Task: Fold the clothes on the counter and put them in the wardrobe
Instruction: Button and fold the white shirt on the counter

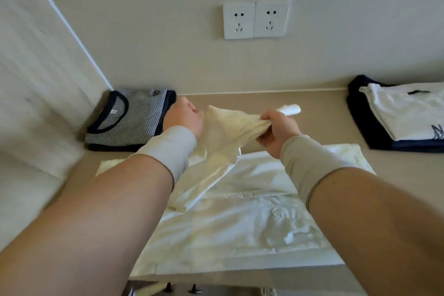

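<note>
Creased cream cloth shirt (240,218), seemingly cotton.

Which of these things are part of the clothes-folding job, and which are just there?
Part of the job:
- cream garment, held up by left hand and right hand
- folded striped shirt
- white and navy stack
- counter

Just there:
- wall sockets

The beige, smooth-topped desk (276,103) meets the wall along its far edge. A cream-white cotton garment (240,218) lies spread flat on it, reaching the near edge. Left of this garment and further back, in the corner, sits a folded navy-and-white striped shirt with a dark collar (127,120). Right of the garment and further back, a folded white printed shirt (408,113) rests on folded navy clothing (367,127).
</note>
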Motion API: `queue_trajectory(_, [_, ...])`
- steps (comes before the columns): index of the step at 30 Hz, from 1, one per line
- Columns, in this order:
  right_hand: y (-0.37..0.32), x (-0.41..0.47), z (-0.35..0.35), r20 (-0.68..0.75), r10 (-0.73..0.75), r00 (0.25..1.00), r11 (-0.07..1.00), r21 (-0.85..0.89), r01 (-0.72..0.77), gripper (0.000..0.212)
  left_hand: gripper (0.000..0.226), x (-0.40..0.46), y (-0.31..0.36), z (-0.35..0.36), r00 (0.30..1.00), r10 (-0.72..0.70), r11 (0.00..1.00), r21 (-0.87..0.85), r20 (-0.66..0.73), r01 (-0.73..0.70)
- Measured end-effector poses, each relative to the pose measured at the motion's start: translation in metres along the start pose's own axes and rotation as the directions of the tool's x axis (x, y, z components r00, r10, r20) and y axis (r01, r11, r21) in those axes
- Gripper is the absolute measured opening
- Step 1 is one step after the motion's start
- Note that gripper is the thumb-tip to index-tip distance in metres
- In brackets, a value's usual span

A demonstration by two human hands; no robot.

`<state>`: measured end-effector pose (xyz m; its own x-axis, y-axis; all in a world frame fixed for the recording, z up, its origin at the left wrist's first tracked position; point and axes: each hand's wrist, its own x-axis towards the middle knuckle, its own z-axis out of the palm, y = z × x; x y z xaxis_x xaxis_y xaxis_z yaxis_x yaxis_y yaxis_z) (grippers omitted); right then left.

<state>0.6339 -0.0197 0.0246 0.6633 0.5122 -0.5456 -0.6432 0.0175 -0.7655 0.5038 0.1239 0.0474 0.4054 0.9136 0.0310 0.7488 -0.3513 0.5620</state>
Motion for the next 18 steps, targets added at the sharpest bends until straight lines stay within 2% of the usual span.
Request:
queue_trajectory(2, [-0.004,-0.022,0.002,0.043,-0.028,0.999,0.998,0.054,0.026,0.006,0.024,-0.017,0.002,-0.002,0.979,0.143,0.988,-0.075,0.148,-0.134])
queue_trajectory(3, [-0.004,-0.035,0.005,0.062,-0.046,0.997,0.996,0.075,0.041,0.007,0.025,-0.029,0.002,-0.005,0.943,0.218,0.974,-0.113,0.253,-0.195])
queue_trajectory(5, [-0.006,-0.055,0.015,0.101,-0.067,0.993,0.994,0.093,0.057,0.012,0.024,-0.050,0.001,-0.005,0.856,0.276,0.961,-0.098,0.436,-0.260])
queue_trajectory(7, [-0.005,-0.077,0.030,0.149,-0.100,0.984,0.990,0.110,0.084,0.015,0.066,-0.066,-0.006,-0.010,0.812,0.265,0.954,-0.020,0.520,-0.299])
queue_trajectory(8, [-0.005,-0.088,0.038,0.173,-0.116,0.978,0.988,0.121,0.096,0.015,0.082,-0.071,-0.009,-0.012,0.829,0.257,0.957,-0.009,0.497,-0.291])
queue_trajectory(9, [-0.004,-0.099,0.047,0.200,-0.133,0.971,0.985,0.134,0.107,0.014,0.084,-0.074,-0.012,-0.014,0.864,0.250,0.961,-0.003,0.437,-0.277])
queue_trajectory(10, [-0.004,-0.108,0.054,0.221,-0.150,0.964,0.983,0.140,0.121,0.012,0.073,-0.077,-0.012,-0.020,0.903,0.242,0.966,-0.003,0.355,-0.258])
queue_trajectory(12, [-0.003,-0.125,0.064,0.240,-0.182,0.953,0.980,0.129,0.155,0.010,0.031,-0.081,-0.013,-0.033,0.950,0.250,0.968,-0.021,0.185,-0.251])
queue_trajectory(13, [-0.004,-0.131,0.066,0.243,-0.196,0.950,0.977,0.125,0.170,0.009,0.018,-0.082,-0.013,-0.040,0.952,0.281,0.960,-0.037,0.123,-0.279])
queue_trajectory(15, [-0.009,-0.140,0.064,0.203,-0.243,0.948,0.968,0.111,0.225,0.007,0.025,-0.085,-0.016,-0.057,0.934,0.355,0.930,-0.117,0.038,-0.348])
queue_trajectory(18, [-0.020,-0.145,0.046,0.032,-0.342,0.939,0.940,0.000,0.342,0.004,0.027,-0.081,-0.016,-0.076,0.913,0.388,0.837,-0.366,-0.130,-0.408])
